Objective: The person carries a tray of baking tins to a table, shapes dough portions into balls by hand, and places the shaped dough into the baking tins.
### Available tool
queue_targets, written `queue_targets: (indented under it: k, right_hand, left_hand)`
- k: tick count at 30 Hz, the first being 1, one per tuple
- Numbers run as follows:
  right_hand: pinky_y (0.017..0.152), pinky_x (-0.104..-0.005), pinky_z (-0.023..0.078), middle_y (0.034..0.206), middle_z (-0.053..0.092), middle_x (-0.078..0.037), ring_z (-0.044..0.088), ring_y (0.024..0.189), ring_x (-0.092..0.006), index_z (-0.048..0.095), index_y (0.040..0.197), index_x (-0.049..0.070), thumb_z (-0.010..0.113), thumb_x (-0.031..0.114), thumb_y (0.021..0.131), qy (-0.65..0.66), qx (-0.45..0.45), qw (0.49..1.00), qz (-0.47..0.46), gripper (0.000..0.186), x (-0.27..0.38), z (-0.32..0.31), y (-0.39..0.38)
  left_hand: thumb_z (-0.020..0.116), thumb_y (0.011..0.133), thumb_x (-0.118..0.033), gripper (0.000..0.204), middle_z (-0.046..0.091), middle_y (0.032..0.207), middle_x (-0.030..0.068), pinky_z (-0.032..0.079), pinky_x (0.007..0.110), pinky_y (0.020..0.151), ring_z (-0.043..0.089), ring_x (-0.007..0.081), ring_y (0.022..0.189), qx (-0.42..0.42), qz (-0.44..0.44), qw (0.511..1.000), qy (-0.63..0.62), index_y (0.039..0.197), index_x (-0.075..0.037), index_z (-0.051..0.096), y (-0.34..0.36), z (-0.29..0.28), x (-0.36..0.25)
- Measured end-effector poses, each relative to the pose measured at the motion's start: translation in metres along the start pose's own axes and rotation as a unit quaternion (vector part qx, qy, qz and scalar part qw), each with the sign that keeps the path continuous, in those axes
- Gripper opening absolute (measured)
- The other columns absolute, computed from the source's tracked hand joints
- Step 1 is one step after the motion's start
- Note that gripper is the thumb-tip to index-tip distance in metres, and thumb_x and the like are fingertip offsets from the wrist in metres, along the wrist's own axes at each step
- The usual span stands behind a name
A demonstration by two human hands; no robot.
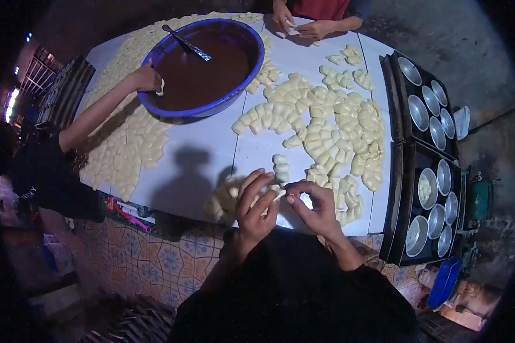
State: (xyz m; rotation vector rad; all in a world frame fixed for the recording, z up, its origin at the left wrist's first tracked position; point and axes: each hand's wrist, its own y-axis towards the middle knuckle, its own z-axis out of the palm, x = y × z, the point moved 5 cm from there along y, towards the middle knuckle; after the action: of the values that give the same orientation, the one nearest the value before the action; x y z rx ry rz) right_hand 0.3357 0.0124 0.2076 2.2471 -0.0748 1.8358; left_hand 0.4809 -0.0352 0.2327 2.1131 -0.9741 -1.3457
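Near the table's front edge, my left hand (256, 211) holds a small piece of pale dough (278, 192) between its thumb and curled fingers. My right hand (317, 210) is closed in a pinch at the right edge of the same piece. Just beyond my hands lies a short row of small dough rolls (281, 168). Many cut dough pieces (328, 143) spread over the table to the right and far side, some stuck together in strips. More dough (217, 203) lies beside my left hand, partly hidden by it.
A blue basin (206, 108) of brown filling (209, 77) holds a metal spoon (186, 42). A co-worker's hand (149, 79) reaches its left rim; another person's hands (303, 27) work at the far edge. Black trays (405, 171) with round metal tins (418, 235) stand right.
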Motion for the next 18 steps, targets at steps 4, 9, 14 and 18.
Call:
queue_targets:
  k: [4, 9, 14, 18]
  right_hand:
    - [0.064, -0.0256, 0.048, 0.077, 0.066, -0.008, 0.059, 0.069, -0.0106, 0.065, 0.096, -0.001, 0.069, 0.005, 0.081, -0.034, -0.01, 0.999, -0.019, 0.016, 0.006, 0.002, 0.002]
    - [0.067, -0.0263, 0.05, 0.083, 0.068, -0.009, 0.062, 0.073, -0.0126, 0.066, 0.101, 0.0, 0.07, 0.004, 0.079, -0.021, 0.005, 1.0, -0.018, 0.022, 0.009, 0.0, 0.004]
    - [0.066, -0.0263, 0.049, 0.081, 0.066, -0.009, 0.062, 0.073, -0.0149, 0.066, 0.097, 0.002, 0.072, 0.006, 0.078, -0.044, 0.025, 0.998, -0.022, 0.02, 0.011, 0.003, 0.004]
    - [0.068, -0.025, 0.048, 0.079, 0.066, -0.006, 0.06, 0.074, -0.0105, 0.066, 0.094, 0.0, 0.072, 0.007, 0.079, 0.022, 0.038, 0.999, 0.024, 0.017, 0.008, 0.004, 0.005]
  left_hand:
    - [0.062, 0.067, 0.014, 0.02, 0.063, 0.092, 0.016, 0.053, 0.038, 0.073, 0.064, 0.034, 0.085, -0.022, 0.023, 0.991, -0.133, 0.084, 0.005, 0.06, -0.011, 0.008, 0.004]
    - [0.06, 0.069, 0.018, 0.018, 0.062, 0.088, 0.0156, 0.051, 0.036, 0.067, 0.063, 0.0312, 0.079, -0.018, 0.056, 0.993, -0.098, 0.083, 0.006, 0.058, -0.007, 0.005, 0.001]
    - [0.061, 0.069, 0.016, 0.02, 0.06, 0.085, 0.0173, 0.052, 0.037, 0.065, 0.062, 0.0326, 0.076, -0.028, 0.074, 0.992, -0.094, 0.084, 0.005, 0.054, -0.009, 0.004, 0.001]
    - [0.06, 0.07, 0.016, 0.023, 0.061, 0.087, 0.0181, 0.052, 0.037, 0.066, 0.062, 0.0311, 0.076, -0.052, 0.053, 0.992, -0.102, 0.087, 0.004, 0.052, -0.015, 0.005, 0.007]
